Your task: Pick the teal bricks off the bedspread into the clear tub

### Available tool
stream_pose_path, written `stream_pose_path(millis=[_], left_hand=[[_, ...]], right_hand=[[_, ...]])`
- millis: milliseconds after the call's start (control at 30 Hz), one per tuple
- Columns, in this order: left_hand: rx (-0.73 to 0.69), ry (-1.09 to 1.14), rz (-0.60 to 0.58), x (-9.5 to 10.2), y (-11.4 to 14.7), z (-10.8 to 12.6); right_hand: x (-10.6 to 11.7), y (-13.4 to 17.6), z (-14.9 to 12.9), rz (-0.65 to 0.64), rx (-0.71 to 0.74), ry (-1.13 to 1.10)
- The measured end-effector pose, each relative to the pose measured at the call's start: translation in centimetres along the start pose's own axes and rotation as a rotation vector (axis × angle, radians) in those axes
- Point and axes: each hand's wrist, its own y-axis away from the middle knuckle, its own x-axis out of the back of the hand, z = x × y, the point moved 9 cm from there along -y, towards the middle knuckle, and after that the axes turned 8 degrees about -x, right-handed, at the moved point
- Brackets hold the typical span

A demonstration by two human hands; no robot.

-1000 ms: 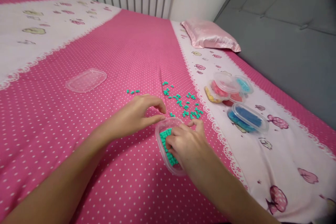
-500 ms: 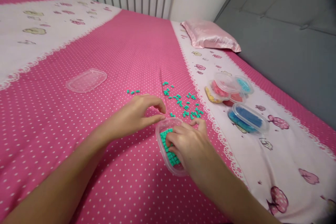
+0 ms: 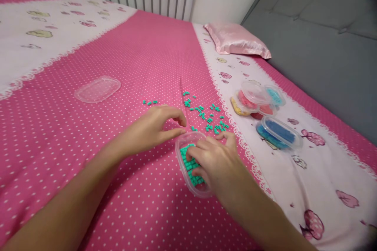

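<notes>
A clear plastic container [image 3: 178,160] stands on the pink dotted bedspread, with small green blocks [image 3: 194,178] laid in rows inside. Over its right side reaches my right hand [image 3: 220,160], with thumb and index finger parted just above the blocks; I see nothing held between them. My left hand [image 3: 157,127] is beside the far left rim, thumb and fingers apart, its thumb tip close to or touching the rim. Beyond both hands lie several loose green blocks [image 3: 202,115], with a few more [image 3: 149,102] farther left. Part of the container is hidden under my right hand.
A clear lid [image 3: 98,89] lies on the bedspread to the left. On the right are lidded containers of blue pieces [image 3: 278,133] and a cluster with red, yellow and light-blue pieces [image 3: 273,96]. A pink pillow [image 3: 235,39] rests by the grey headboard [image 3: 318,27].
My right thumb and index finger have spread apart over the green blocks, and that hand has shifted slightly right. My left hand stays in place.
</notes>
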Motion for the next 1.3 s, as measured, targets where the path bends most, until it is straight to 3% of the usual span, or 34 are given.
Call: stream_pose_path(millis=[133,300,533,933,1300], left_hand=[[-0.002,-0.011,0.000,0.0,-0.1,0.0],[-0.012,-0.009,0.002,-0.1,-0.1,0.1],[-0.007,-0.023,-0.003,-0.1,-0.1,0.0],[0.007,-0.023,-0.015,-0.2,0.0,-0.1],[0.098,-0.101,0.030,1.6,0.3,-1.9]], right_hand=[[-0.5,-0.2,0.0,0.012,0.000,0.030],[-1.8,-0.4,0.4,-0.097,-0.044,0.075],[-1.8,-0.4,0.4,-0.117,-0.056,0.066],[1.1,0.2,1.8,-0.032,-0.037,0.022],[-1.2,-0.9,1.5,-0.222,-0.149,0.102]])
